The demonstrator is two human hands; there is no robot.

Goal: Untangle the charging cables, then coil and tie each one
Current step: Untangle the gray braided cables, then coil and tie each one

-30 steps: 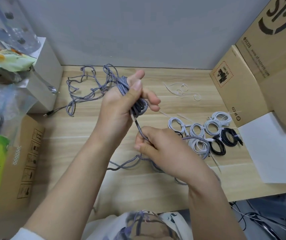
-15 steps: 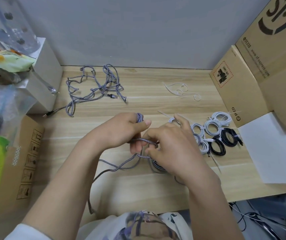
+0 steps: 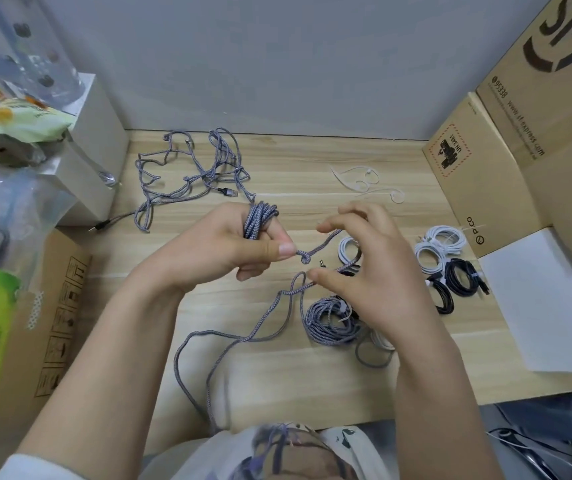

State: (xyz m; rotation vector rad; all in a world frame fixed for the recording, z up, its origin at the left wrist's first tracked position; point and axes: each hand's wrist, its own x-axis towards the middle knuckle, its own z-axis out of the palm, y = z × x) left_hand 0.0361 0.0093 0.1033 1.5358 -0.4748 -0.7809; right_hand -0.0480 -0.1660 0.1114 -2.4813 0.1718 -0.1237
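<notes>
My left hand (image 3: 229,251) grips a small coil of grey braided cable (image 3: 259,221) wound round its fingers, thumb pressing near a small knot. My right hand (image 3: 367,268) holds the same cable's free strand (image 3: 322,242) between thumb and fingers, a loop spanning them. The loose tail (image 3: 243,339) runs over the desk and off the front edge. A tied grey braided coil (image 3: 329,320) lies under my right hand. A tangled grey cable (image 3: 191,174) lies at the back of the desk.
Tied white coils (image 3: 440,244) and black coils (image 3: 457,282) lie at the right. White zip ties (image 3: 364,183) sit at the back. Cardboard boxes (image 3: 506,161) stand right, a white sheet (image 3: 547,306) beneath them. Boxes and bags (image 3: 7,140) crowd the left.
My left hand rose slightly with the coil on its fingers. My right hand drew away to the right, pulling a strand out into a loop between the hands.
</notes>
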